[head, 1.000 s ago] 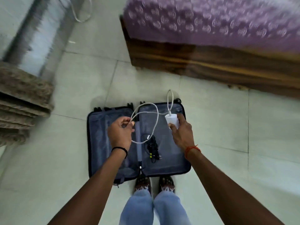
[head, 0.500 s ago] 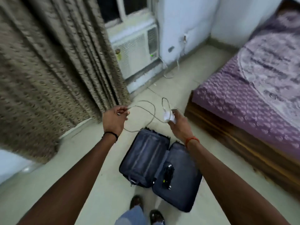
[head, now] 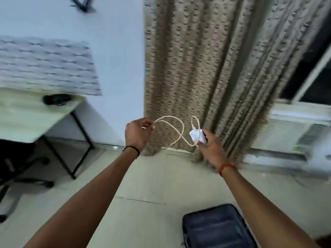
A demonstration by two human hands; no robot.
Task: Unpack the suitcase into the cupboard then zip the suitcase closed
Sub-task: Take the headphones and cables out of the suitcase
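White cable (head: pixel 176 133) loops between hands: left (head: pixel 137 134) pinches its end, right (head: pixel 208 146) grips charger (head: pixel 197 136).

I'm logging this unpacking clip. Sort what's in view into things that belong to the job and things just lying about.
Part of the job:
- white charger, held in the right hand
- white cable, pinched by the left hand
- dark suitcase on the floor

Just lying about:
- curtain
- desk
- dark object on the desk
- office chair
- air conditioner

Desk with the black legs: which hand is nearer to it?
Left. The left hand, pinching the white cable, is on the side of the desk. The right hand, holding the white charger, is farther away.
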